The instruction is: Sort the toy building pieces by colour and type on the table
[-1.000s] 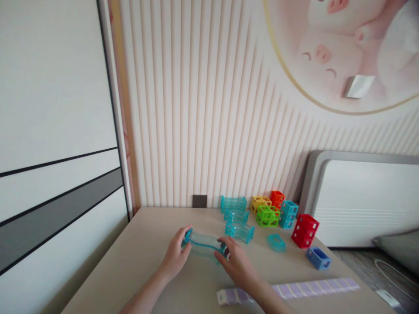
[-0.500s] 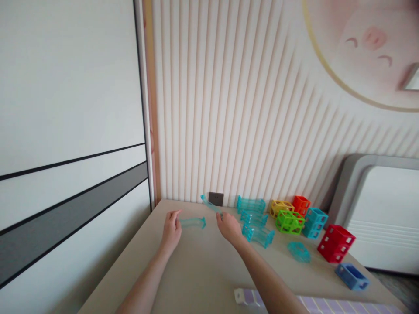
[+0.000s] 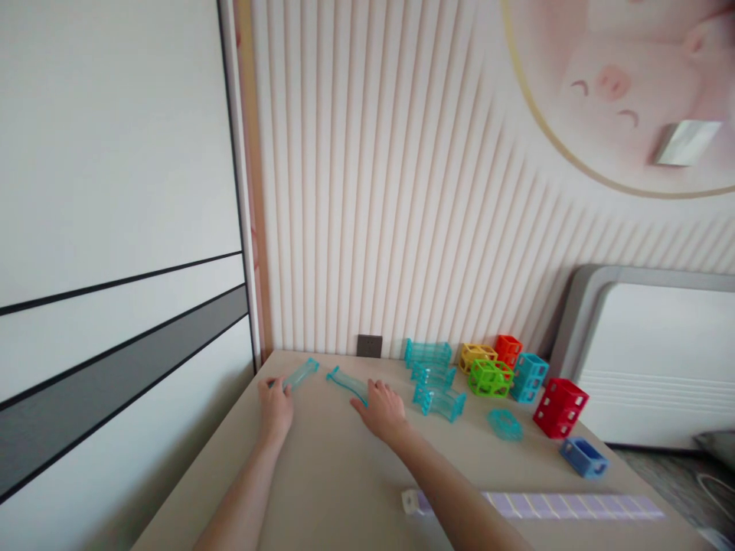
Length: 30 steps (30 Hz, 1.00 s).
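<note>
Two clear teal track pieces lie on the beige table (image 3: 321, 482). My left hand (image 3: 276, 402) rests at the near end of the left track piece (image 3: 301, 373), fingers curled round its end. My right hand (image 3: 382, 405) lies flat with fingers spread at the near end of the right track piece (image 3: 346, 382), touching it. The two pieces are apart, angled away from each other toward the wall.
Further teal track sections (image 3: 436, 375) sit to the right, with a teal ring (image 3: 505, 424). Yellow (image 3: 478, 355), orange (image 3: 508, 348), green (image 3: 490, 377), teal (image 3: 527, 376), red (image 3: 560, 407) and blue (image 3: 584, 457) cage blocks stand beyond. A lilac strip (image 3: 540, 505) lies near the front edge. A wall socket (image 3: 368, 346) is behind.
The piece held in both hands came apart into two. Both hands moved toward the wall and lowered the pieces onto the table; the right one, lifted half a second ago, now lies flat.
</note>
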{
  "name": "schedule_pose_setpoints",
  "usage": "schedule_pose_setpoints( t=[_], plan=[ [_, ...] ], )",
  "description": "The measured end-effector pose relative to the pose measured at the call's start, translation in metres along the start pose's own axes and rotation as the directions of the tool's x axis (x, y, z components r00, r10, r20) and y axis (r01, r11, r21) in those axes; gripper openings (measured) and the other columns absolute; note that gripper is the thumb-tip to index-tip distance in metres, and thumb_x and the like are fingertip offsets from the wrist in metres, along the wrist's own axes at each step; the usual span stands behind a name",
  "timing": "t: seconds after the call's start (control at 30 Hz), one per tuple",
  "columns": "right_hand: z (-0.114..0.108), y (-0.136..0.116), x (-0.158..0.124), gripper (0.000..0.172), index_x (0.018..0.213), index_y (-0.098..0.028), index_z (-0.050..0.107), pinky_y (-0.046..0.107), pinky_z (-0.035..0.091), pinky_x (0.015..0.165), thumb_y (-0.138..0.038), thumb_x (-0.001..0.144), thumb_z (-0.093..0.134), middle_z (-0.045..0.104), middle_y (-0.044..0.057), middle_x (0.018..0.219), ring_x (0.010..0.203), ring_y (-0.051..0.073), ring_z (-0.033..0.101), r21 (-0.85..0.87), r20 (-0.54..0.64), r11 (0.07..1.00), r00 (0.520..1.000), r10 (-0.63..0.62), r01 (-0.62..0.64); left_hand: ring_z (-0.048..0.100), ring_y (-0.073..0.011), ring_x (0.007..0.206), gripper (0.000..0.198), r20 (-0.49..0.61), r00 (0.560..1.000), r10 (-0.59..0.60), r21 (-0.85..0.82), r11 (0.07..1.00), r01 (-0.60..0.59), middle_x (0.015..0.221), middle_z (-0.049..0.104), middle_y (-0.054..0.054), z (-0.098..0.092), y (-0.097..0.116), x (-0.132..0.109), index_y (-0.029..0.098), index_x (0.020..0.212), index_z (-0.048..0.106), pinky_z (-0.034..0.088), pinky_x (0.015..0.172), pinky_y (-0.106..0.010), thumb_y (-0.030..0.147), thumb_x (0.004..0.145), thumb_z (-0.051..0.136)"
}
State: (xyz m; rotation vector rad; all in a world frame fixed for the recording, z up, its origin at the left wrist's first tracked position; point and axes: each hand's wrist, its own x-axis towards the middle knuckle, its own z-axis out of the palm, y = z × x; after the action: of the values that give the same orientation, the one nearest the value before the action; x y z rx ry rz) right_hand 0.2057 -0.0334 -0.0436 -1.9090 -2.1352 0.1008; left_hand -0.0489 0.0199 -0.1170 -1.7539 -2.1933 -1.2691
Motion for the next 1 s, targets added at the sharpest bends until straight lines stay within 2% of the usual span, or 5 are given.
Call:
schedule_pose_setpoints(
  t=[0.13,0.23,0.3,0.6,1.0],
  plan=[
    [-0.023,0.058,-0.015,0.041,0.124,-0.018,0.064,0.038,0.041,0.103,-0.042,0.098,0.044,0.064,0.014,0.125,0.120,0.026,0.056,0.066,-0.409,0.996,0.912,-0.025,0.057,0.058,-0.0321,0.104,0.029,0.048,0.999,0.003,0.099,0.995,-0.008,0.091,0.062,-0.018,0.000,0.000,-0.002,0.004,0.097,0.070,0.048,0.095,-0.042,0.022,0.087,0.049],
    [-0.038,0.119,-0.026,0.045,0.117,-0.015,0.067,0.044,0.040,0.104,-0.045,0.096,0.042,0.061,0.017,0.127,0.120,0.031,0.054,0.189,-0.640,0.963,0.720,0.269,-0.192,0.058,-0.0334,0.106,0.032,0.062,0.998,0.006,0.152,0.988,-0.016,0.098,0.062,-0.020,-0.002,0.005,-0.007,0.005,0.103,0.068,0.047,0.094,-0.044,0.026,0.087,0.049],
    [-0.040,0.153,-0.033,0.050,0.120,-0.015,0.066,0.047,0.043,0.098,-0.050,0.095,0.040,0.061,0.019,0.125,0.117,0.034,0.056,0.288,-0.583,0.892,0.676,0.451,-0.348,0.058,-0.0344,0.108,0.034,0.067,0.998,0.006,0.178,0.984,-0.018,0.107,0.061,-0.022,-0.005,0.011,-0.012,0.006,0.108,0.067,0.047,0.093,-0.045,0.026,0.087,0.050],
    [-0.004,0.182,-0.044,0.059,0.135,-0.018,0.052,0.038,0.048,0.093,-0.043,0.082,0.061,0.064,0.015,0.128,0.118,0.030,0.062,0.261,-0.248,0.920,0.901,0.357,-0.293,0.044,-0.0375,0.133,0.033,0.021,0.960,0.279,0.141,0.950,-0.279,0.141,0.043,-0.025,-0.016,0.048,-0.033,0.011,0.119,0.063,0.043,0.105,-0.052,0.023,0.091,0.050],
    [-0.018,0.138,-0.041,0.053,0.128,-0.019,0.057,0.037,0.051,0.086,-0.037,0.079,0.058,0.071,0.010,0.108,0.098,0.028,0.068,0.458,-0.302,0.877,0.902,0.309,-0.146,0.044,-0.0288,0.138,0.054,0.167,0.792,0.588,-0.394,0.776,-0.493,0.144,0.049,-0.014,-0.013,0.087,-0.064,0.023,0.147,0.036,0.037,0.115,-0.052,0.032,0.096,0.049]
  ],
)
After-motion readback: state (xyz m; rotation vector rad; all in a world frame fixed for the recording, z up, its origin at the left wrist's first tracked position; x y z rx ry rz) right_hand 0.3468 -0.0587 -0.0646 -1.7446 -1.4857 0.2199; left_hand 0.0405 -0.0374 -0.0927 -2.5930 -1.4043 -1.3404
